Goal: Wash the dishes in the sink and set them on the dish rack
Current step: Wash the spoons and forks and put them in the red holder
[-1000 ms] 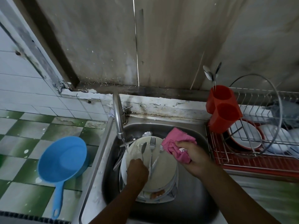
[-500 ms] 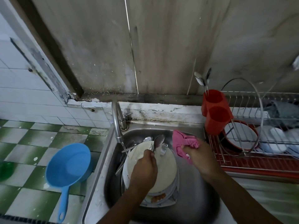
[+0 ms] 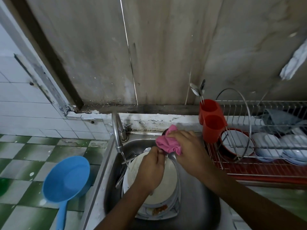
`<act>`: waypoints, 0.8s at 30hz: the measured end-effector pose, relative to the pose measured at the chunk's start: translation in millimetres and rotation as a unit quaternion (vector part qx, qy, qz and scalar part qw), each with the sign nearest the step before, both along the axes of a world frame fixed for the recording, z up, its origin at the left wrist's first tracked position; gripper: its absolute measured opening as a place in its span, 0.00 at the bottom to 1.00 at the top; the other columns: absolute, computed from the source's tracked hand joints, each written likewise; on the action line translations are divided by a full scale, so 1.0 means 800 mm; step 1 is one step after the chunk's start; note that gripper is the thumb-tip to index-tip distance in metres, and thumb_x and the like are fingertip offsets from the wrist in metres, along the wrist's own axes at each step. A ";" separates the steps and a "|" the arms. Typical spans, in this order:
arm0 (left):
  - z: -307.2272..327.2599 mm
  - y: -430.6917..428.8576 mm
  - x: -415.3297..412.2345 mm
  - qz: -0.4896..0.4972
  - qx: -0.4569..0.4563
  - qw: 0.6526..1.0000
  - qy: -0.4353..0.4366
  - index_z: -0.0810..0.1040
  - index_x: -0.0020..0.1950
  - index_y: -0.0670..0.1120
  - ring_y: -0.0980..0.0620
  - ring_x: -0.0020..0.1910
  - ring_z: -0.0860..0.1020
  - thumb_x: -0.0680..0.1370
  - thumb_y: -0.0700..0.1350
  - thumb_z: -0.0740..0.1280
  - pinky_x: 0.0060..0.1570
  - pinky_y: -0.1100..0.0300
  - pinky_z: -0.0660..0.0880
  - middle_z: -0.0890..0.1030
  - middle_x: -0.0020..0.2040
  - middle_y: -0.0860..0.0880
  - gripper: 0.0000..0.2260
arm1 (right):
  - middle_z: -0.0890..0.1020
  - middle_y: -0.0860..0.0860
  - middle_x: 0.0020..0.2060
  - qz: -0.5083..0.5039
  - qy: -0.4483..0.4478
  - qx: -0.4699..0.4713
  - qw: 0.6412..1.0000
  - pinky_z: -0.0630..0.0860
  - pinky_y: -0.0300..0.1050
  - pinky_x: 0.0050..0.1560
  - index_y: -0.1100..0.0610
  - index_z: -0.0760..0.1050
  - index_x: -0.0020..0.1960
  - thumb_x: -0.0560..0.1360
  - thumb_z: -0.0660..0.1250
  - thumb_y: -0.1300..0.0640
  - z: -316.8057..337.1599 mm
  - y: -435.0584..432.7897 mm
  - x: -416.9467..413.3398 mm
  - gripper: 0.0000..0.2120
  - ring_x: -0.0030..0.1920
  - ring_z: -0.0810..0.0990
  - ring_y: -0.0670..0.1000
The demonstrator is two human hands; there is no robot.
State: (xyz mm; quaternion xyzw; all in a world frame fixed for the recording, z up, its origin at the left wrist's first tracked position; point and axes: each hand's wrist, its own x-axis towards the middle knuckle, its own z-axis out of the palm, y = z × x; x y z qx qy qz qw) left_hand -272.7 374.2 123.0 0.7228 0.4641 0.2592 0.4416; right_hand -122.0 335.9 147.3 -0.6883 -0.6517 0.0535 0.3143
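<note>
Grimy concrete wall up top, steel sink (image 3: 199,198) below it. Left hand (image 3: 150,168) was pinching some cutlery (image 3: 170,156) over the plate stack (image 3: 166,185) in the basin. Right hand (image 3: 187,150) was bunched around a pink cloth (image 3: 167,143), wrapped over the cutlery at the stack's 12 o'clock. My take: grip low on the handles, drag the cloth toward the tips, rinse under the tap (image 3: 117,130) at 10 o'clock. Then into the red cutlery holder (image 3: 213,125) on the dish rack (image 3: 265,165), 3 o'clock.

Single head-worn wide-angle view, looking forward and steeply down from close above the sink (image 3: 199,200), with the wall (image 3: 166,47) filling the upper half, the tiled counter (image 3: 25,163) at left and the dish rack (image 3: 265,170) at right.
</note>
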 end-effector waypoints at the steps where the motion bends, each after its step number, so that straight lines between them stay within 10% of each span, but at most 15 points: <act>1: 0.000 0.002 0.000 -0.003 0.007 1.000 0.006 0.72 0.45 0.48 0.59 0.33 0.73 0.86 0.48 0.56 0.35 0.57 0.66 0.76 0.35 0.52 0.12 | 0.83 0.51 0.57 0.000 -0.012 0.008 1.000 0.74 0.47 0.50 0.56 0.80 0.63 0.65 0.78 0.68 0.003 0.000 -0.001 0.27 0.53 0.75 0.53; 14: 0.027 0.010 -0.008 -0.010 0.066 0.998 -0.022 0.71 0.49 0.49 0.59 0.27 0.72 0.86 0.46 0.57 0.27 0.63 0.62 0.73 0.30 0.54 0.08 | 0.83 0.44 0.49 -0.019 0.199 0.004 0.980 0.80 0.48 0.50 0.52 0.80 0.58 0.75 0.72 0.64 0.034 0.005 -0.045 0.14 0.47 0.80 0.44; 24: 0.047 0.012 -0.006 0.014 -0.122 0.974 -0.191 0.76 0.45 0.57 0.53 0.23 0.61 0.85 0.38 0.56 0.26 0.60 0.59 0.66 0.26 0.51 0.17 | 0.83 0.54 0.56 -0.009 0.026 0.081 0.996 0.78 0.52 0.51 0.59 0.80 0.62 0.65 0.76 0.70 0.036 0.000 -0.033 0.26 0.54 0.77 0.56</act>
